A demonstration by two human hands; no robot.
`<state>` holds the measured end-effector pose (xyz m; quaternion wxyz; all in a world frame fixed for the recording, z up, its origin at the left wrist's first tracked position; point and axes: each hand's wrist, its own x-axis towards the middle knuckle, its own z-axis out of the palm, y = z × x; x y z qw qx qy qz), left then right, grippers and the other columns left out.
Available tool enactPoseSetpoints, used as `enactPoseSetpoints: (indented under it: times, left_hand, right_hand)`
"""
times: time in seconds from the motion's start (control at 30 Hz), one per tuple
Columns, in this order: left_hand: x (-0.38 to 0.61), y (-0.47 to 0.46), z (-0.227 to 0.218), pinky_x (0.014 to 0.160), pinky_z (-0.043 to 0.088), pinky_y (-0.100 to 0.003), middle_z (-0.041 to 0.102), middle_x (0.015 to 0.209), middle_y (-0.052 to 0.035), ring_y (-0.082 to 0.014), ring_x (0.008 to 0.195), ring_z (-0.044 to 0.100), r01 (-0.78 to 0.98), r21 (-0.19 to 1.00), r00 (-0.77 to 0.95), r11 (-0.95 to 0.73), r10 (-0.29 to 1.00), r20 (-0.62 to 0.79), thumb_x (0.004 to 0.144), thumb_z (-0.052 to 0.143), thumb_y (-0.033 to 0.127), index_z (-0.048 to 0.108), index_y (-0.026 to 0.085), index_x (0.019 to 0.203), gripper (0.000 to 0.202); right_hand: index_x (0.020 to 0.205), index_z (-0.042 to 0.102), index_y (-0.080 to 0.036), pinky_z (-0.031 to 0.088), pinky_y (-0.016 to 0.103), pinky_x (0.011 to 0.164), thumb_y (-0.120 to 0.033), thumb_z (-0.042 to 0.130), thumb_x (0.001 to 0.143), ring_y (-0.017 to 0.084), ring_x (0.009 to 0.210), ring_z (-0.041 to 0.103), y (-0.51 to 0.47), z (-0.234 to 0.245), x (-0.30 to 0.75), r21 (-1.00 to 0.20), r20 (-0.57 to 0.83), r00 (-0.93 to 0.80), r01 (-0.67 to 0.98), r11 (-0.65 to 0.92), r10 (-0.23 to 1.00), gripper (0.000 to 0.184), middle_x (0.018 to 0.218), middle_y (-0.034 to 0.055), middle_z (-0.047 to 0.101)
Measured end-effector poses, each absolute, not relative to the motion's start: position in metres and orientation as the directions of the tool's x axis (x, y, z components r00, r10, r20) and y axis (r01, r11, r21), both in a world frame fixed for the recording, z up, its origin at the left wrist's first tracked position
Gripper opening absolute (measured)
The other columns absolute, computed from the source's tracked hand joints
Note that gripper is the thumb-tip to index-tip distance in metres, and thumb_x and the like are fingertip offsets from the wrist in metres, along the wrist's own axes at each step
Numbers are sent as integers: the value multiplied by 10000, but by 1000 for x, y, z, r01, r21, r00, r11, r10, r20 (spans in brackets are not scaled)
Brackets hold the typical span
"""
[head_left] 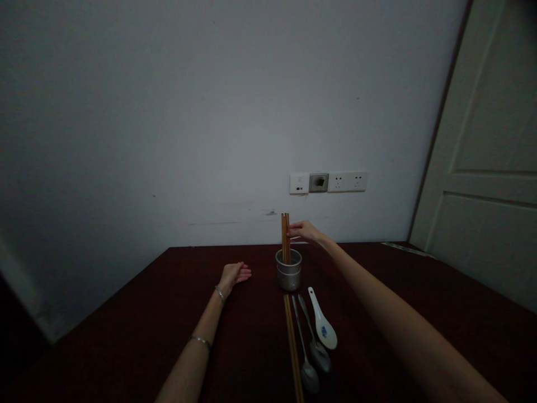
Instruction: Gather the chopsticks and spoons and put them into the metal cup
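Note:
A grey metal cup (pixel 289 277) stands upright on the table, with several wooden chopsticks (pixel 286 238) rising out of it. My right hand (pixel 304 230) reaches in from the right, its fingertips closed on the chopsticks above the rim. To the left of the cup, my left hand (pixel 236 273) rests near the tabletop, fingers stretched out and holding nothing. In front of the cup lie a pair of chopsticks (pixel 293 347), two metal spoons (pixel 309 375) and a white ceramic spoon (pixel 324 327) with a blue mark.
The dark red table (pixel 142 330) runs back to a pale wall (pixel 226 129). Sockets and switches (pixel 347 182) are set in the wall above the table. A panelled door (pixel 486 145) is at the right. A thin strip (pixel 409 249) lies at the back right edge.

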<state>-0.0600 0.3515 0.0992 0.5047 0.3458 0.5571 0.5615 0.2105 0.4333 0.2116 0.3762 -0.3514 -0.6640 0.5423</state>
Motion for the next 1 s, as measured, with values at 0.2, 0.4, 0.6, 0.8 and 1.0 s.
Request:
enactPoseSetpoints:
  times: [0.2, 0.4, 0.6, 0.8, 1.0]
  left_hand:
    - [-61, 352, 98, 551, 525, -255, 650, 622, -127, -175, 560, 640, -179, 976, -242, 127, 955, -169, 777, 520, 197, 572, 52, 723, 163]
    - [-66, 357, 91, 551, 523, -251, 657, 638, -140, -177, 561, 641, -169, 977, -225, 126, 961, -163, 772, 526, 231, 579, 59, 745, 183]
    - [-64, 358, 92, 539, 517, -249, 656, 633, -130, -178, 556, 640, -143, 980, -236, 141, 956, -172, 767, 530, 224, 578, 63, 730, 172]
    - [-61, 356, 94, 533, 509, -240, 651, 608, -114, -167, 534, 632, -106, 985, -243, 135, 957, -157, 751, 549, 233, 581, 66, 705, 176]
    - [-56, 355, 94, 503, 489, -213, 641, 577, -95, -148, 506, 620, -42, 990, -240, 137, 960, -143, 760, 529, 247, 572, 75, 708, 184]
  right_hand:
    - [781, 659, -124, 520, 268, 657, -109, 689, 590, 136, 649, 622, 435, 210, 212, -980, 133, -479, 68, 188, 868, 194, 700, 35, 680]
    - [1058, 574, -140, 509, 251, 679, -238, 578, 752, 142, 774, 640, 440, 199, 239, -908, 140, -330, 333, 254, 933, 321, 953, 105, 669]
    - [983, 626, -104, 417, 305, 864, -197, 533, 745, 214, 980, 577, 425, 138, 289, -689, 181, -128, 691, 219, 975, 272, 1019, 133, 640]
    - [1125, 553, -117, 232, 520, 969, -257, 445, 802, 304, 1213, 352, 390, 78, 307, -434, 221, -93, 882, 183, 971, 369, 1274, 160, 458]
    - [1178, 510, -147, 228, 508, 972, -285, 323, 853, 270, 1218, 341, 381, 66, 298, -212, 303, -77, 966, 146, 950, 400, 1310, 119, 427]
